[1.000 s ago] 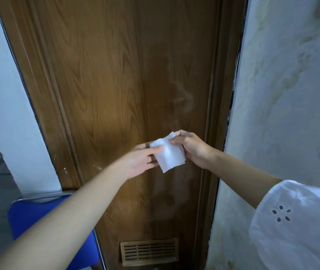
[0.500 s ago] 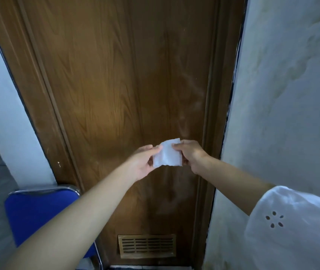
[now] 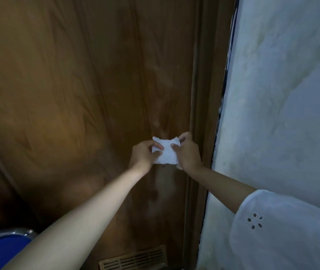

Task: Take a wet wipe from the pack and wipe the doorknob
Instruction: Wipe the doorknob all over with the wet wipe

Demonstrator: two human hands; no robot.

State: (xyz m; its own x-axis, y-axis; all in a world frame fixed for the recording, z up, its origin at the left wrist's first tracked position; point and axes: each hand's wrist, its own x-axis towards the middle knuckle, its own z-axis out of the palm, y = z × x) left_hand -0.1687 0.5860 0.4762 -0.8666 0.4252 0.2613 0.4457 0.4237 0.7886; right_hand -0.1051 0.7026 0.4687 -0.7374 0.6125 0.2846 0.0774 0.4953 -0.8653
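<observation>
Both hands hold a white wipe in front of the brown door, near its right edge. The left hand pinches the wipe's left side, fingers curled onto it; the right hand pinches the right side. A vent sits low in the door; a blue chair is at lower left.

Wet wipe: blurred; side edges covered by left hand and right hand.
Door vent: cut off by bottom edge.
Blue chair: mostly beyond bottom-left corner.
White sleeve: cut off by right edge.
</observation>
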